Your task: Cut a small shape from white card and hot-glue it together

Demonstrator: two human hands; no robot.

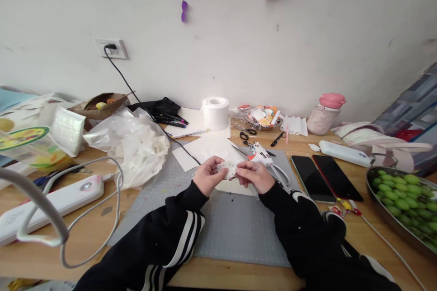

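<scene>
A small rounded white paper cutout (231, 168) with dark marks along its edge is held up over the grey cutting mat (239, 232). My left hand (208, 176) pinches its left side, the thumb lying on its face. At the right edge, my right hand (256, 175) has thumb and fingers closed on the same cutout. Below the hands a pale sheet (235, 187) lies on the mat, and white paper (191, 153) lies just behind. A white-and-orange glue gun (261, 154) rests behind my right hand, partly hidden.
Black-handled scissors (248, 133) and a tissue roll (215, 113) stand toward the wall. At right are two phones (312, 179), a bowl of green fruit (372, 186) and a pink-lidded bottle (324, 118). Plastic bags (143, 152), a power bank (68, 200) and looping cable (118, 209) occupy the left.
</scene>
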